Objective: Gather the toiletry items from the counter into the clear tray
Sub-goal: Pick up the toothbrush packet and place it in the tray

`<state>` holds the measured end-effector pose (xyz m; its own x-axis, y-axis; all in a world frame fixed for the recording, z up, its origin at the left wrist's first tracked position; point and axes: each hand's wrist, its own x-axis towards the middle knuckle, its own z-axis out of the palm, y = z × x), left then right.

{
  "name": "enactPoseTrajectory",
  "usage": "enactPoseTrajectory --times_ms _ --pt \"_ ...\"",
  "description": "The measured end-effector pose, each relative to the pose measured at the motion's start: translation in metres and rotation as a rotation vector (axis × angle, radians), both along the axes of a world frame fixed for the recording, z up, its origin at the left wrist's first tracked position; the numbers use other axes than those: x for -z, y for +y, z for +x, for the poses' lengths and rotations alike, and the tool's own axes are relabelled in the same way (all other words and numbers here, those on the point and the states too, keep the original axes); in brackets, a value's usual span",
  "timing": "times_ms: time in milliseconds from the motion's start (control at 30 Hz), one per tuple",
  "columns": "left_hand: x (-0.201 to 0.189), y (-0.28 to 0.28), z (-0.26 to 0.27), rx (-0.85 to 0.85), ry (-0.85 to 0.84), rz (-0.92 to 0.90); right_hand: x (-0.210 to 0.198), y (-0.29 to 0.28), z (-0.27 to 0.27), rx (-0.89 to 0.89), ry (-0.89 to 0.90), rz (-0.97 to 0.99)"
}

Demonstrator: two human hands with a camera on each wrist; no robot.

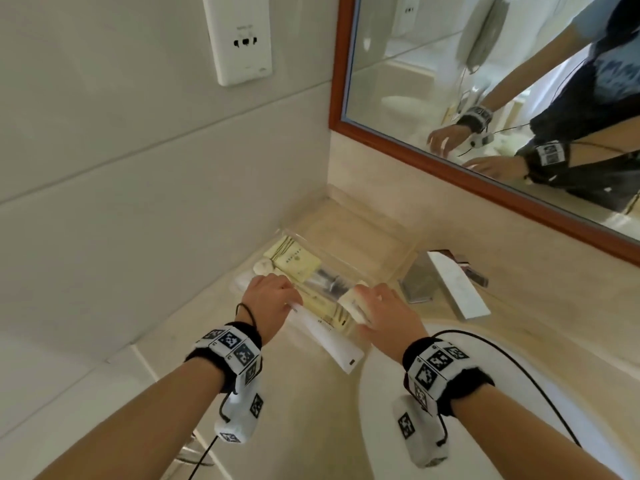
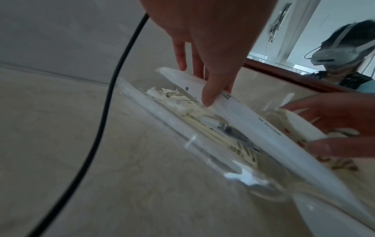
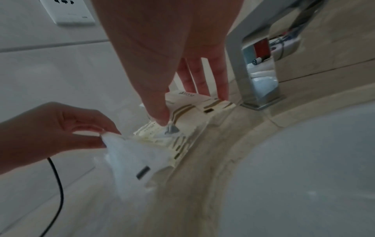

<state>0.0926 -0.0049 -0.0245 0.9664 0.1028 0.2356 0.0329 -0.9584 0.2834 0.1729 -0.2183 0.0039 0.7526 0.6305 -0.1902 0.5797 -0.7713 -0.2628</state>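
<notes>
A clear tray (image 1: 381, 244) sits in the counter's corner by the tiled wall, with cream packets (image 1: 294, 261) and a dark-handled item (image 1: 329, 282) lying in it. My left hand (image 1: 277, 292) pinches one end of a long white packet (image 1: 329, 337), which slants over the tray's near rim. In the left wrist view thumb and fingers (image 2: 209, 96) clamp that white packet (image 2: 253, 121) above the tray (image 2: 146, 102). My right hand (image 1: 377, 303) grips a cream packet (image 1: 353, 303) at the tray's right end. In the right wrist view its thumb (image 3: 162, 118) presses the gold-striped packet (image 3: 194, 110).
A chrome faucet (image 1: 420, 282) and a long white box (image 1: 457, 285) stand just right of the tray. The white sink basin (image 1: 485, 393) curves under my right wrist. A wood-framed mirror (image 1: 485, 98) hangs behind, and a wall socket (image 1: 239, 39) is on the tiles.
</notes>
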Motion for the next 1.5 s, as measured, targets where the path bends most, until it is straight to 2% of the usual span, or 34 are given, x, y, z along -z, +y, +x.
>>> enactPoseTrajectory --times_ms 300,433,533,733,867,967,1167,1367,1500 --pt "0.028 0.061 0.016 0.071 0.044 -0.052 0.006 0.064 0.027 -0.058 0.027 -0.042" --pt "0.033 0.065 0.006 0.199 -0.030 -0.104 0.014 0.085 0.035 -0.104 0.030 -0.068" --pt "0.040 0.062 0.000 0.337 -0.054 -0.076 0.017 0.102 0.041 -0.136 0.021 -0.074" --pt "0.044 0.069 -0.011 0.439 -0.005 -0.084 0.016 0.130 0.044 -0.209 -0.027 -0.076" --pt "0.040 0.066 -0.009 0.411 -0.040 -0.120 0.020 0.149 0.046 -0.205 -0.127 -0.061" --pt "0.040 0.063 -0.007 0.332 -0.132 -0.065 0.023 0.162 0.046 -0.174 -0.221 -0.058" --pt "0.044 0.072 -0.012 0.251 -0.169 -0.032 0.027 0.177 0.054 -0.151 -0.272 -0.090" --pt "0.047 0.079 -0.009 0.208 -0.155 -0.064 0.034 0.184 0.054 -0.181 -0.215 -0.164" --pt "0.046 0.077 -0.003 0.201 -0.168 -0.068 0.036 0.183 0.056 -0.202 -0.206 -0.141"
